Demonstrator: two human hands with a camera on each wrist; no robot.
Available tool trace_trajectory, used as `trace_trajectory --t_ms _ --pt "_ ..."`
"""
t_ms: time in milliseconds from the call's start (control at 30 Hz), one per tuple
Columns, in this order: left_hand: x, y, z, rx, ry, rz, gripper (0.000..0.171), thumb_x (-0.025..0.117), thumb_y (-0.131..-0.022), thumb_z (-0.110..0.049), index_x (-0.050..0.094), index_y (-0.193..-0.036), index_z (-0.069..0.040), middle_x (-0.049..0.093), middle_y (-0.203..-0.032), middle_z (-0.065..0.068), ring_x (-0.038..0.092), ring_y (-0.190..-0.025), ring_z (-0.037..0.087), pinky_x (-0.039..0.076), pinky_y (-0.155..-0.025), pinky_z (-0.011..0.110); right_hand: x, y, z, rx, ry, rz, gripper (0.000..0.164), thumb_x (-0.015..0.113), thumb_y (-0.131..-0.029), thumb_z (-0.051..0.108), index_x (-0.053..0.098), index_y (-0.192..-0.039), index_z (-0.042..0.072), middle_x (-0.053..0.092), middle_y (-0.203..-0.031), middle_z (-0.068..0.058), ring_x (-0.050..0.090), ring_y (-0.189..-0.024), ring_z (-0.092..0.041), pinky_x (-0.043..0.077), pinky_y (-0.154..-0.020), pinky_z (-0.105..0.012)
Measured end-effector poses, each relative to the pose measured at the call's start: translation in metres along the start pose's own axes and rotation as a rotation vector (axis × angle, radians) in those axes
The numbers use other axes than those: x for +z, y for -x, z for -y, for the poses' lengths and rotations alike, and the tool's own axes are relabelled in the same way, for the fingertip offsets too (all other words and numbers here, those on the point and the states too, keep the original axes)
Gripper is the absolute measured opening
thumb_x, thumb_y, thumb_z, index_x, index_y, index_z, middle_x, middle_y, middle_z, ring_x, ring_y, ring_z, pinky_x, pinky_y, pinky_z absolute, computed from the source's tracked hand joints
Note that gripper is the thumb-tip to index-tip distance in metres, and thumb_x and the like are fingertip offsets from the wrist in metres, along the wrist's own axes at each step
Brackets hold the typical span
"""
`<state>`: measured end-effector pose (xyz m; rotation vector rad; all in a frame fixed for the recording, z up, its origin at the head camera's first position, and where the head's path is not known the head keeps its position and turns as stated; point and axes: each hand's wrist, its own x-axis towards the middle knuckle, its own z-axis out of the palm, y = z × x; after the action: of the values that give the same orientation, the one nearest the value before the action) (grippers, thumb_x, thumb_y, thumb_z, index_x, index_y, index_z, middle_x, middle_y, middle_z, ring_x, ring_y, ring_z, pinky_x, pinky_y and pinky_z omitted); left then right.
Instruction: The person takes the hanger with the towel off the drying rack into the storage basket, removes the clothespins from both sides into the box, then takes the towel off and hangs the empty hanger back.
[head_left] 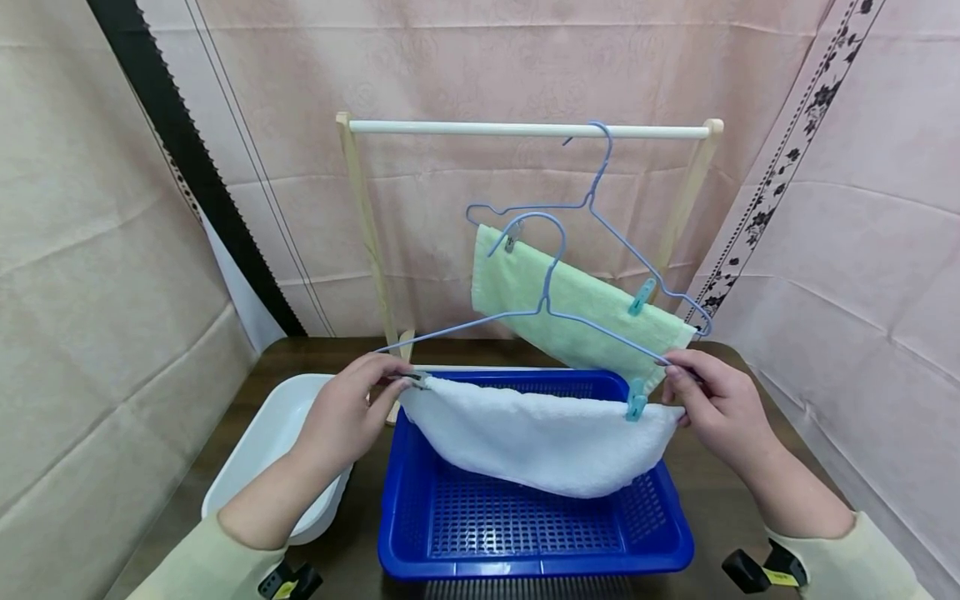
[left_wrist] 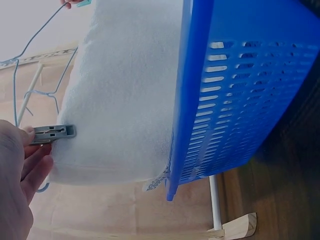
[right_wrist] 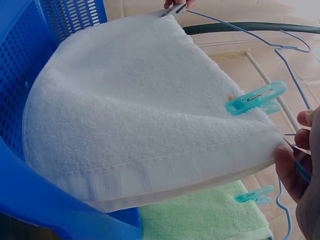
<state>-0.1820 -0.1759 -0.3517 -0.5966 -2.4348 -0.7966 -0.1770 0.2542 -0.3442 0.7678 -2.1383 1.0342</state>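
Three sides of pale cloth (head_left: 450, 67) surround the brown counter (head_left: 716, 504). Over its blue basket (head_left: 525, 569), a white towel (head_left: 540, 433) hangs, left grip (head_left: 348, 414) pinching the grey peg (left_wrist: 52, 133) at one corner, right grip (head_left: 722, 406) curled round the front hanger (head_left: 542, 311). The towel hides some mesh; its tag (left_wrist: 156, 183) is illegible.

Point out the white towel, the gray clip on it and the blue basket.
White towel (head_left: 540, 437), head view: middle of the cloth.
Gray clip (left_wrist: 56, 132), left wrist view: middle of its body.
Blue basket (head_left: 536, 569), head view: front rim.
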Motion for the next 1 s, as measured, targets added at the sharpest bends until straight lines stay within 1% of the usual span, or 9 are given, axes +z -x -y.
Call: trace_trajectory --t_ms 67,133,367,633,867,933,1000 --pt "-0.001 0.0 0.001 0.001 0.023 -0.025 0.017 0.073 -0.09 -0.01 0.07 -0.106 -0.013 0.068 -0.106 -0.002 0.065 -0.091 0.011 0.058 -0.075 0.033 0.0 0.0 0.001 0.0 -0.005 -0.004 0.027 0.058 -0.088 -0.019 0.066 -0.105 -0.001 0.06 -0.071 -0.002 0.055 -0.057 -0.004 0.047 -0.046 -0.017" --pt "-0.001 0.0 0.001 -0.009 0.044 -0.036 0.017 0.074 -0.089 -0.01 0.071 -0.105 -0.014 0.068 -0.105 -0.004 0.064 -0.09 0.01 0.058 -0.075 0.032 -0.001 -0.001 0.002 -0.006 -0.005 -0.003 0.026 0.058 -0.088 -0.019 0.065 -0.106 -0.001 0.06 -0.071 -0.002 0.054 -0.056 -0.003 0.047 -0.045 -0.017" --pt "-0.004 0.0 0.002 -0.047 0.097 -0.021 0.016 0.073 -0.091 -0.011 0.071 -0.105 -0.017 0.068 -0.104 -0.006 0.063 -0.09 0.009 0.058 -0.074 0.034 -0.002 -0.001 0.004 -0.011 -0.003 -0.004 0.024 0.058 -0.089 -0.017 0.065 -0.106 -0.001 0.06 -0.07 -0.001 0.054 -0.054 -0.003 0.047 -0.044 -0.019" --pt "-0.007 0.001 0.004 -0.095 0.151 -0.018 0.015 0.07 -0.092 -0.011 0.07 -0.105 -0.018 0.067 -0.105 -0.009 0.063 -0.09 0.006 0.057 -0.076 0.029 -0.002 0.0 0.004 -0.005 -0.007 0.006 0.027 0.058 -0.089 -0.018 0.065 -0.107 0.0 0.06 -0.07 -0.001 0.055 -0.057 -0.003 0.048 -0.044 -0.019" --pt "-0.009 0.001 0.006 -0.13 0.235 -0.023 0.013 0.069 -0.093 -0.011 0.07 -0.106 -0.016 0.067 -0.104 -0.005 0.066 -0.089 0.008 0.057 -0.082 0.037 -0.003 0.0 0.005 0.007 -0.014 0.002 0.023 0.057 -0.091 -0.016 0.065 -0.107 -0.001 0.06 -0.071 -0.002 0.055 -0.057 -0.004 0.048 -0.044 -0.02" --pt "-0.01 0.001 0.006 -0.15 0.263 -0.019 0.013 0.069 -0.094 -0.013 0.07 -0.106 -0.015 0.068 -0.103 -0.004 0.067 -0.089 0.009 0.057 -0.083 0.037 -0.003 -0.001 0.006 0.012 -0.021 0.001 0.023 0.057 -0.091 -0.016 0.065 -0.106 -0.001 0.06 -0.07 -0.002 0.055 -0.057 -0.004 0.048 -0.044 -0.02" --pt "-0.011 0.001 0.007 -0.173 0.292 -0.012 0.012 0.068 -0.094 -0.014 0.069 -0.106 -0.015 0.069 -0.103 -0.003 0.068 -0.089 0.01 0.057 -0.083 0.034 -0.003 -0.001 0.006 0.011 -0.019 0.003 0.023 0.057 -0.091 -0.016 0.065 -0.106 -0.001 0.06 -0.07 -0.001 0.055 -0.057 -0.004 0.047 -0.044 -0.019"
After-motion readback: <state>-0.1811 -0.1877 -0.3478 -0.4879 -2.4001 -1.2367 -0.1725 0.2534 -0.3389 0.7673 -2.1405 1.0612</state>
